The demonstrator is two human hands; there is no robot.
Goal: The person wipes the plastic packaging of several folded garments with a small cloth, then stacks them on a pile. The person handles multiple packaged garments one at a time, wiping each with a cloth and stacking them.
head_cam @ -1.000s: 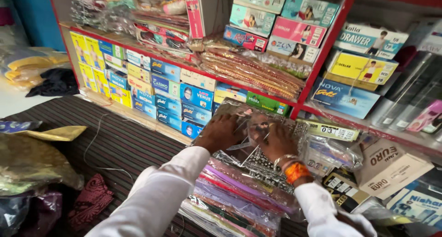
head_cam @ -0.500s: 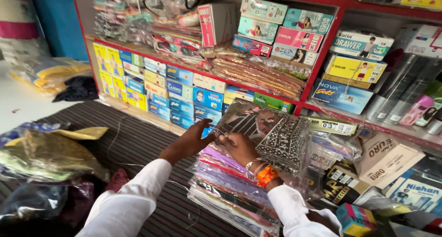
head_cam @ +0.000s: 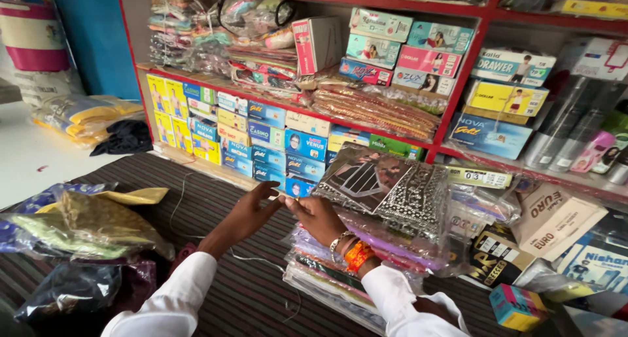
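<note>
left hand (head_cam: 245, 214): fingers pinching narrow, meeting the right one's tips
right hand (head_cam: 322, 219): gripping the packet's left edge
packet (head_cam: 386, 186): lying on the plastic-wrapped stack (head_cam: 340, 275), long axis running left-right, tilting toward the shelves (head_cam: 458, 69)

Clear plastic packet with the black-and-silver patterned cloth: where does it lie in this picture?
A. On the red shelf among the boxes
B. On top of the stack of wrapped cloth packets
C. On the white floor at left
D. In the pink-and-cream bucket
B: the clear plastic packet of black-and-silver patterned cloth rests on the stack of wrapped cloth packets, with the right hand at its near edge.
</note>
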